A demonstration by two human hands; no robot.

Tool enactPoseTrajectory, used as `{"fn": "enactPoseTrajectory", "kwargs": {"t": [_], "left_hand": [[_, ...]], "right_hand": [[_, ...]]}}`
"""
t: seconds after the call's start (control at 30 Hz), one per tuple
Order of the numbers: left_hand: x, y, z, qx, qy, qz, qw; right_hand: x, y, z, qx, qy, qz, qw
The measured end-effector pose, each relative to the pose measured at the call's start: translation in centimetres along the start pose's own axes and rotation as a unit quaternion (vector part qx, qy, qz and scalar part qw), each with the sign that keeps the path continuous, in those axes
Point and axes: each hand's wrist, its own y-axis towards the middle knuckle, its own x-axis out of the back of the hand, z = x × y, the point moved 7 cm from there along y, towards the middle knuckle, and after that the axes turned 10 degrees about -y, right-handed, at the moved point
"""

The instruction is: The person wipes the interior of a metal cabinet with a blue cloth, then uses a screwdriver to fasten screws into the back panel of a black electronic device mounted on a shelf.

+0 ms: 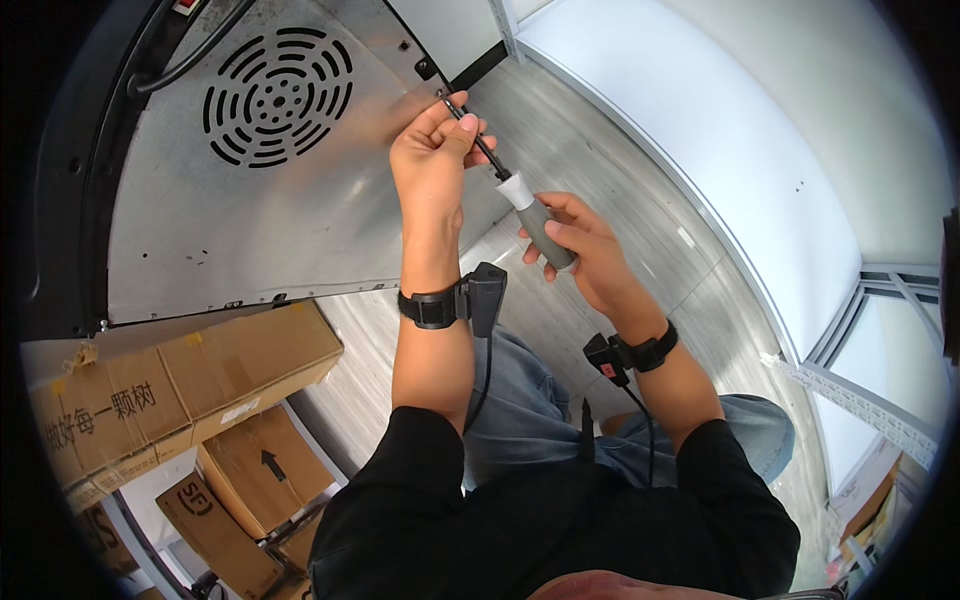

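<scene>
A screwdriver (543, 228) with a grey handle, a white collar and a dark shaft slants up and left in front of me. My right hand (582, 245) is wrapped round its handle. Closer to the tip, my left hand (440, 150) pinches the shaft between thumb and fingers. The tip is at the right edge of a large metal panel (330, 215), by a small screw (441, 94); whether it sits in the screw head is too small to tell. A round pattern of vent slots (279, 101) is cut into the panel.
Cardboard boxes (270, 470) are stacked at the lower left, below the panel. A white shelf unit (700, 140) curves along the right, with a metal rack frame (880, 380) beside it. Grey wood-look floor (590, 130) lies between panel and shelf. Thin cables (487, 385) hang from both wrist straps.
</scene>
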Motion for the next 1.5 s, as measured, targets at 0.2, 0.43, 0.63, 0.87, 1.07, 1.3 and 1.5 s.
{"fn": "enactPoseTrajectory", "kwargs": {"t": [0.2,0.43,0.63,0.87,1.07,1.3,1.5], "left_hand": [[-0.2,-0.2,-0.2,0.005,0.012,0.014,1.000],[-0.3,-0.7,-0.3,0.015,0.008,0.014,1.000],[-0.3,-1.3,-0.2,0.018,0.003,-0.010,1.000],[-2.9,-1.6,1.2,0.003,0.033,0.002,0.999],[-9.3,-0.6,7.2,0.088,-0.025,0.127,0.988],[-17.6,0.1,18.0,0.253,-0.019,0.255,0.933],[-24.5,-0.8,30.2,0.377,-0.039,0.307,0.873]], "right_hand": [[0.3,-0.1,0.0,0.023,-0.032,-0.020,0.999],[0.9,-0.6,-0.1,0.021,-0.021,-0.018,0.999],[1.5,-1.2,0.1,0.023,-0.024,-0.015,0.999],[4.1,-2.6,-0.2,0.030,0.004,-0.038,0.999],[9.9,-5.2,-0.2,0.053,0.018,-0.111,0.992],[17.1,-9.0,-2.4,0.041,0.042,-0.282,0.958],[22.2,-13.9,-6.4,0.049,0.092,-0.467,0.878]]}}
